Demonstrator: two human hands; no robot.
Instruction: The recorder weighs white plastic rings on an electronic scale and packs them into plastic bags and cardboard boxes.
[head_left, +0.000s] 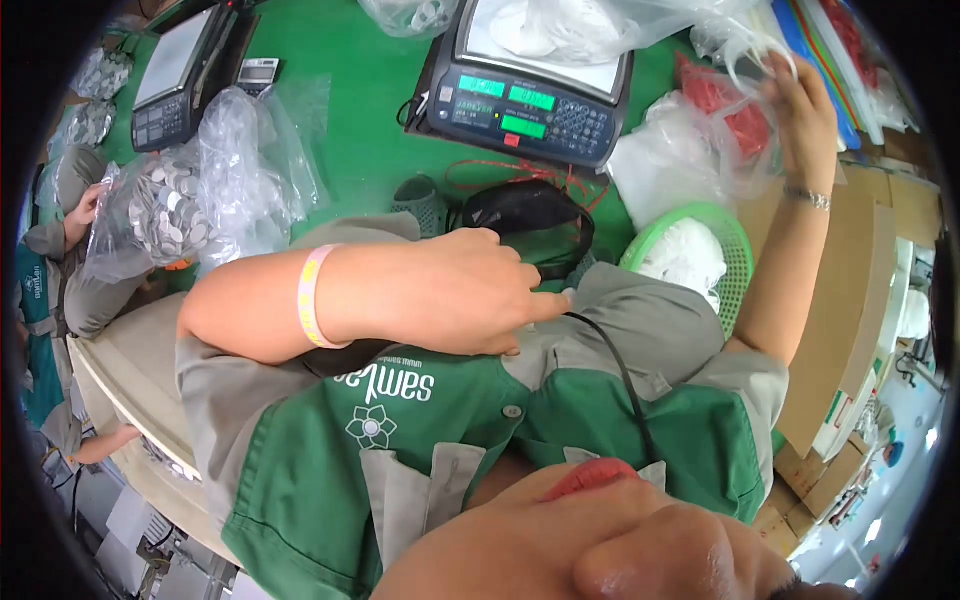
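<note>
- Surface: green tabletop [365,115], carrying a lit counting scale [520,110], a second scale [175,75] and a clear bag of grey discs [165,215] at left.
- Room: co-worker [45,335] in green and grey at far left; cardboard [840,320] and pale floor [905,475] at right.
- White loop [733,68]: upper right, at the right hand [802,105], above a green basket [738,260]. Bow faces up and left; long axis unclear.
- Right hand: fingers bent at loop; cannot tell whether pinching.
- Black cable [625,375]: at chest, long axis slanting from left hand [455,285] down-right to collar.
- Left hand: index finger extended rightward toward cable, other fingers curled; contact, grip not discernible.
</note>
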